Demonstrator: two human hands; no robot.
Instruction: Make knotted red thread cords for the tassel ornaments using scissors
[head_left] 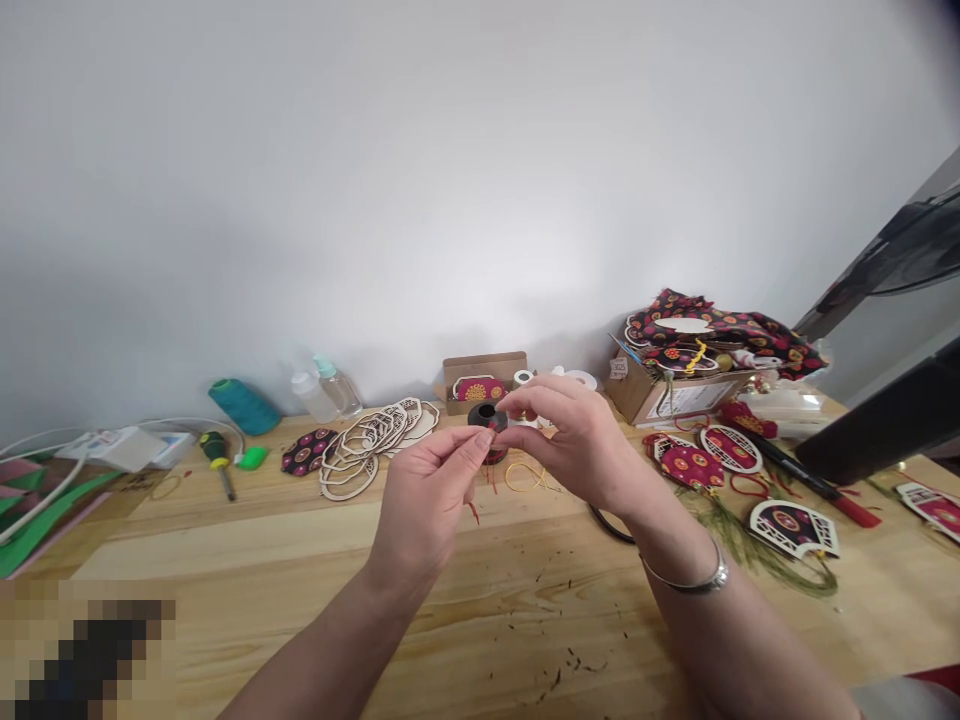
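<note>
A thin red cord (491,470) is pinched between the thumb and forefinger of my left hand (427,490), with loose ends hanging below the fingertips. My right hand (577,440) curves in from the other side. Its thumb tip is close to the pinched cord, and a gap shows between thumb and forefinger. Whether the thumb touches the cord I cannot make out. Directly behind the fingertips stands a dark spool (486,412), partly covered by them. A loop of yellow cord (529,478) lies on the wooden table (480,620) below my right hand.
Wooden frames (375,440), a teal thread cone (244,405), a screwdriver (217,462) and bottles (337,390) are to the left. A small cardboard box (484,365) is behind. Rightward are a fabric-topped box (682,390), fan-shaped ornaments (791,525) and a black post (885,420).
</note>
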